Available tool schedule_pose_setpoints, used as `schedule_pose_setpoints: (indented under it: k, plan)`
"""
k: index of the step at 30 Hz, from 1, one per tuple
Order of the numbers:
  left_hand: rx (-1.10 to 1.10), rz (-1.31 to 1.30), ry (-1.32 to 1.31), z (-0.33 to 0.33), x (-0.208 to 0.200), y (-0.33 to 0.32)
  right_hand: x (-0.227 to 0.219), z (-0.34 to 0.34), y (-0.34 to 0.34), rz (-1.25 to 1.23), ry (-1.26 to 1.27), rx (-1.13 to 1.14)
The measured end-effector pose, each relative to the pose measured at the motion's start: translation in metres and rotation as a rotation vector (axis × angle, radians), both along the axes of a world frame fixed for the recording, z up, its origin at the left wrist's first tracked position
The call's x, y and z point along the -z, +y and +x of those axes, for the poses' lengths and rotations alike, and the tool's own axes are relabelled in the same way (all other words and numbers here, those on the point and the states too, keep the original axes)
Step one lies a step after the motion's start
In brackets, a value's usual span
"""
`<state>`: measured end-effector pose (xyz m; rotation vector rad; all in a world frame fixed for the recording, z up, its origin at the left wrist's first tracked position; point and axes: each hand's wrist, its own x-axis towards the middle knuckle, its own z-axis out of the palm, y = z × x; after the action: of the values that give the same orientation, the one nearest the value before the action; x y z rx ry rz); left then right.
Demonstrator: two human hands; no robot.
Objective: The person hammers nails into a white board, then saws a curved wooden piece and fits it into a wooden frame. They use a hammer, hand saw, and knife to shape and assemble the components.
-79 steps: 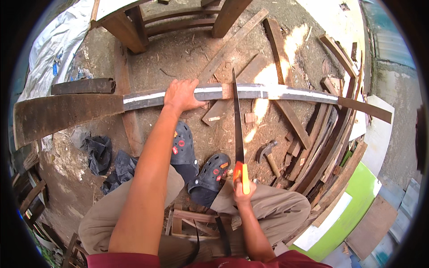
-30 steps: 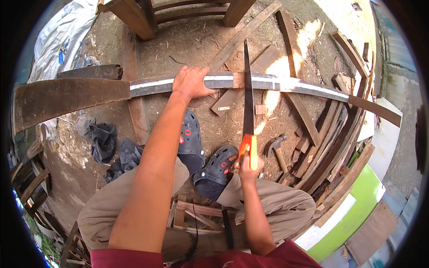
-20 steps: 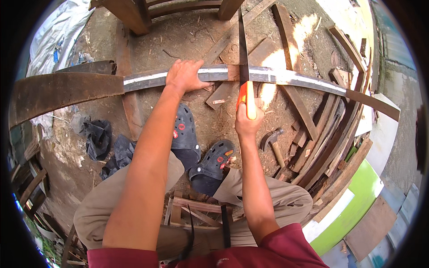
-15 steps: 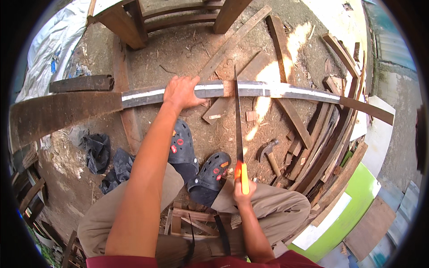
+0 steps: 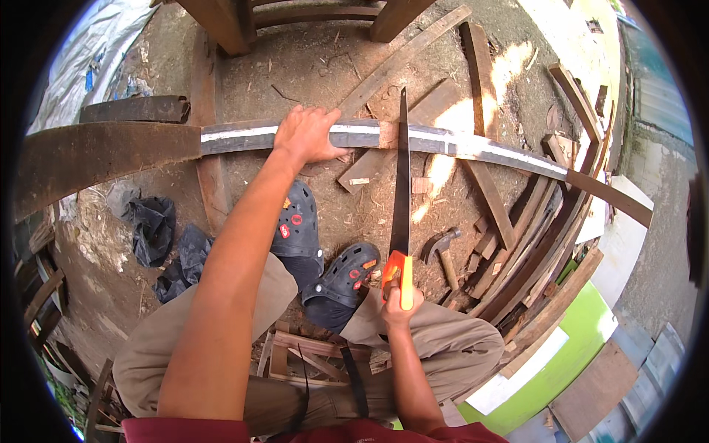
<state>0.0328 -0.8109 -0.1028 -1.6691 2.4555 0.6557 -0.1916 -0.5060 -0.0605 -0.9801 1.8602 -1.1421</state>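
A long curved wooden plank [image 5: 509, 158], grey with a white stripe, runs across in front of me. My left hand [image 5: 309, 134] is closed over it left of its middle, the thumb on the near edge. In my right hand [image 5: 402, 303] is the orange and yellow handle of a handsaw [image 5: 402, 184]. The dark blade points away from me and crosses the plank by a bare brown patch [image 5: 388, 136], its tip past the far edge. Whether the teeth sit in a cut cannot be made out.
A claw hammer [image 5: 445, 258] lies on the ground to the right, beside stacked curved wood strips [image 5: 532, 255]. Loose boards [image 5: 491, 199] lie under the plank. Black plastic bags [image 5: 153, 230] are at left, a wooden frame [image 5: 314, 15] at the far side. My dark clogs [image 5: 343, 277] are below the plank.
The view has shifted somewhat, so the plank appears higher at its left end. The saw blade shows broader and its handle is slightly nearer the plank. Both hands keep their hold.
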Motion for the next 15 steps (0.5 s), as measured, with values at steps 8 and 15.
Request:
schedule_pose_setpoints:
  k: [8, 15]
  plan:
    - [0.021, 0.062, -0.01, -0.006, -0.004, -0.001, 0.012, 0.011, -0.124, -0.033, 0.095, -0.056]
    - [-0.014, 0.009, 0.027, -0.005, 0.005, 0.002, -0.006, -0.005, -0.039, -0.008, 0.104, -0.067]
